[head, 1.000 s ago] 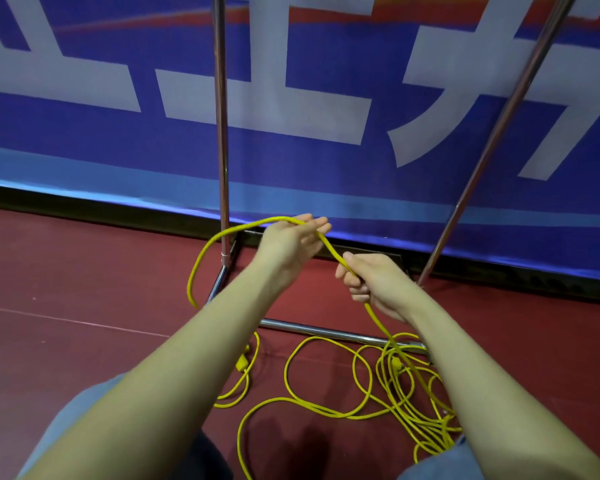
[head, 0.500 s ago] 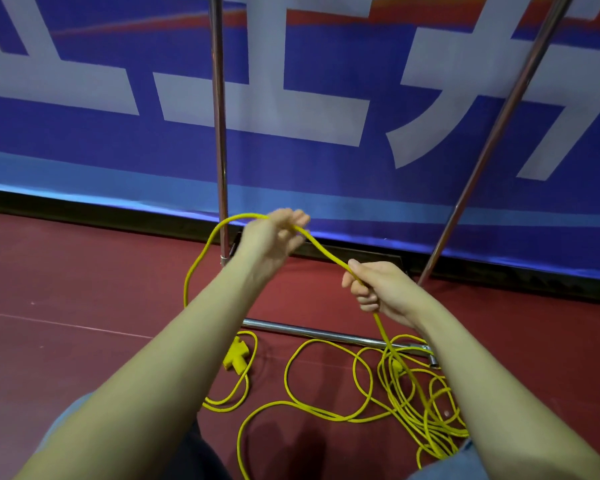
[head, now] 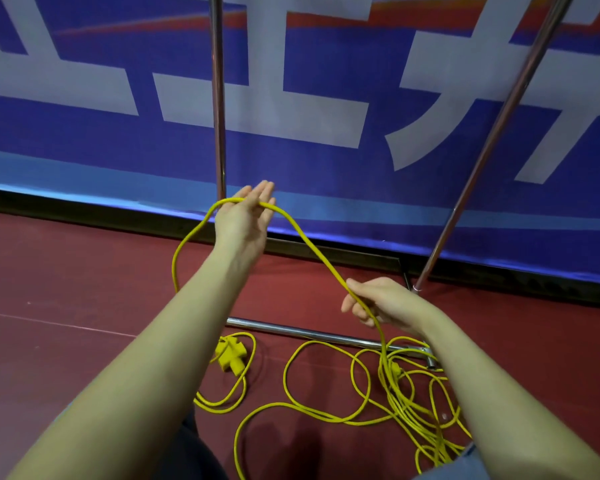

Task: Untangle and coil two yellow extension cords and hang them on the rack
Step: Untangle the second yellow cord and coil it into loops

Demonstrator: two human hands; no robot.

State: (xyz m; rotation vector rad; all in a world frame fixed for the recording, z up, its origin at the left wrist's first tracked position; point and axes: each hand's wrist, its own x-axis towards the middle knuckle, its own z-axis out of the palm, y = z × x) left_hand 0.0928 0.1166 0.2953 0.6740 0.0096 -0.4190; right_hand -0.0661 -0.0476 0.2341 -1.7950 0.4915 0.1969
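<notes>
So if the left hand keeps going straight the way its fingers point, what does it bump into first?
Probably the blue banner behind the rack. The left hand points up and away, just right of the rack's upright pole, so it likely misses that, though depth is hard to judge.

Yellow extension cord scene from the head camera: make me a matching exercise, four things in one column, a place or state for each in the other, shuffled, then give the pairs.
Column one:
1. left hand
2. right hand
3. yellow three-way socket block
4. shiny metal rack base bar

Column two:
A. lying flat on the red floor, cord loops in front of it
B. fingers straight, yellow cord draped over them
C. on the floor below the left forearm
D. fingers curled round the cord

Pairs: 1-B, 2-D, 3-C, 4-A
</notes>
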